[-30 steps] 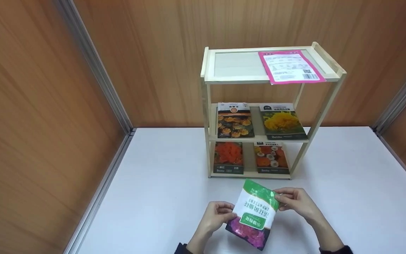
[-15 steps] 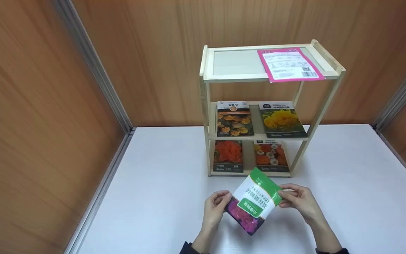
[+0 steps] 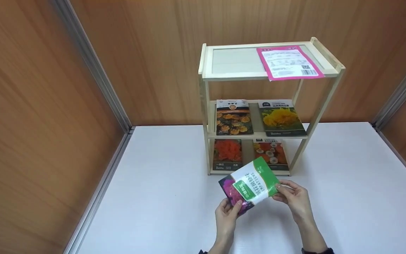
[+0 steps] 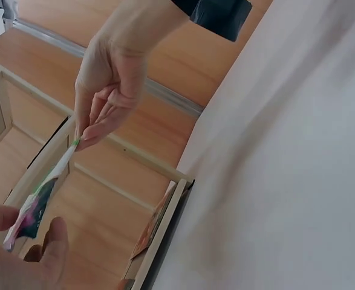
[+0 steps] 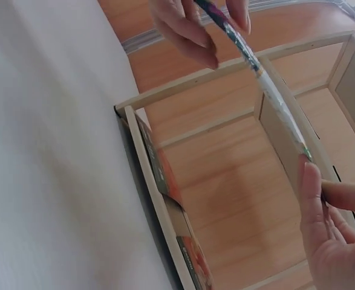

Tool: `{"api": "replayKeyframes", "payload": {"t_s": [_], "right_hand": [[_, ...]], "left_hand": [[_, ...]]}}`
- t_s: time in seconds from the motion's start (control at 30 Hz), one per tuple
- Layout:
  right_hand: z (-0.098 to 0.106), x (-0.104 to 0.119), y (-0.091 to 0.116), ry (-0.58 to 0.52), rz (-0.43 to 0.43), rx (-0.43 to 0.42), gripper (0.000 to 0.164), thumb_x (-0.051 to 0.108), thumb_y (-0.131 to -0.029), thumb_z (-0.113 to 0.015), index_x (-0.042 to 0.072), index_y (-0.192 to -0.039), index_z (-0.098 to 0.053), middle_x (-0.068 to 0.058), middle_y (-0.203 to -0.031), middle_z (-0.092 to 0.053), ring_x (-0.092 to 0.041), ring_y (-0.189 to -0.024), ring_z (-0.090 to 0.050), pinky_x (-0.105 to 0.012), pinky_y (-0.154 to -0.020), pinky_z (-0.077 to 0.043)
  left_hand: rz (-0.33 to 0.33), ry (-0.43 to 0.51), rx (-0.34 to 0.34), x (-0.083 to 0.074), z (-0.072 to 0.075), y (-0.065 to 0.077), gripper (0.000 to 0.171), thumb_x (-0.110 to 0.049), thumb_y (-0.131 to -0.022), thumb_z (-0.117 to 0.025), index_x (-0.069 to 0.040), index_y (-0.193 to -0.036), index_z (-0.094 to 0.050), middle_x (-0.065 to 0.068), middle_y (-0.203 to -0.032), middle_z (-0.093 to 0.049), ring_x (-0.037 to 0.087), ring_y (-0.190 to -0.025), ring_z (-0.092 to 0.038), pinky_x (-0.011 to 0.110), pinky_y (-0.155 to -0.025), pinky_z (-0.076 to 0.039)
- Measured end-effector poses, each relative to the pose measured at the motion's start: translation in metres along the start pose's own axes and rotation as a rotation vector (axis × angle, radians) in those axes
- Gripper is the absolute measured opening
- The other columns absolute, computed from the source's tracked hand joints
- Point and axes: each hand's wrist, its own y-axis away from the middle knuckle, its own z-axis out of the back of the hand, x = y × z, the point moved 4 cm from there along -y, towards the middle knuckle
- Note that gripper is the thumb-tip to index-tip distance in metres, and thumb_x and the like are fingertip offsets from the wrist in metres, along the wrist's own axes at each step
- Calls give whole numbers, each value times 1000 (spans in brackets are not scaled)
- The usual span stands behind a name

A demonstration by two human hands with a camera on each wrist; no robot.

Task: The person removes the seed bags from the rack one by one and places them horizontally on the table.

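A seed packet (image 3: pixel 250 183), green at one end, white in the middle and with purple flowers at the other, is held tilted in front of the shelf. My left hand (image 3: pixel 227 218) pinches its flowered edge from below, thumb on the printed face. At the green end, my right hand (image 3: pixel 294 199) grips the right corner between thumb and fingers. Seen edge-on in the right wrist view, the packet (image 5: pixel 277 99) bends slightly between the left hand (image 5: pixel 186 27) and the right hand (image 5: pixel 334 223).
A small wooden shelf (image 3: pixel 252 137) stands behind the hands on the white table (image 3: pixel 160 197). A pink-edged packet (image 3: pixel 289 62) lies face down on top. Its middle tier bears an orange-flower packet (image 3: pixel 234 118) and a yellow-flower packet (image 3: pixel 282 118); below are a red-flower packet (image 3: pixel 227 151) and a mixed-flower packet (image 3: pixel 271 153).
The packet has moved up toward the shelf and turned counterclockwise, its green end now at the right. My left hand has shifted its hold to the packet's lower edge.
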Motion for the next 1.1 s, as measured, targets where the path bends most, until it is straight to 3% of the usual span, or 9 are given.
{"api": "replayKeyframes", "payload": {"t_s": [0.07, 0.17, 0.4, 0.53, 0.7, 0.83, 1.1], "right_hand": [[5, -25, -11, -21, 18, -15, 36, 22, -78, -68, 1, -106, -59, -19, -83, -65, -30, -69, -64, -33, -62, -52], [2, -30, -11, -2, 2, -43, 39, 26, -77, -69, 2, -106, -59, -19, -84, -65, -30, -71, -64, -34, -64, -52], [-36, 56, 41, 19, -87, -18, 33, 13, -83, -61, -8, -107, -52, -15, -81, -65, -24, -70, -64, -31, -67, -52], [-43, 77, 54, 53, -171, 24, 27, 3, -87, -52, -9, -110, -48, -15, -81, -65, -22, -71, -63, -30, -67, -52], [-38, 81, 56, 138, -175, 238, 44, 10, -87, -54, -12, -122, -38, -16, -90, -64, -23, -77, -63, -32, -70, -51], [-34, 88, 56, 195, -164, 375, 55, 19, -87, -56, -16, -124, -34, -15, -93, -64, -21, -81, -63, -32, -70, -51], [-26, 95, 54, 206, -133, 481, 54, 17, -88, -54, -18, -122, -33, -14, -89, -65, -21, -74, -64, -34, -67, -52]], "left_hand": [[-35, 61, -31, 0, 0, 1, 40, -12, -84, -59, 11, -113, -45, 17, -100, -61, 24, -92, -61, 28, -74, -50], [-94, 130, -76, -1, 1, 2, 31, -4, -84, -57, 12, -109, -47, 22, -99, -61, 26, -89, -61, 30, -73, -50], [-127, 119, -80, -4, 7, 0, 30, 0, -83, -57, 14, -108, -48, 24, -96, -61, 26, -86, -62, 29, -70, -50], [-109, 78, -20, -10, 13, -4, 31, 0, -83, -57, 15, -108, -48, 23, -94, -62, 26, -84, -63, 29, -70, -50], [-48, 12, 88, -20, 21, -11, 33, -1, -81, -59, 14, -109, -48, 21, -92, -63, 25, -81, -64, 30, -69, -51], [-4, -31, 213, -25, 27, -16, 31, 0, -81, -59, 14, -108, -50, 21, -91, -63, 26, -80, -64, 31, -69, -51], [61, -105, 372, -37, 32, -16, 29, 3, -80, -60, 15, -105, -52, 21, -85, -64, 27, -77, -64, 32, -67, -52]]}}
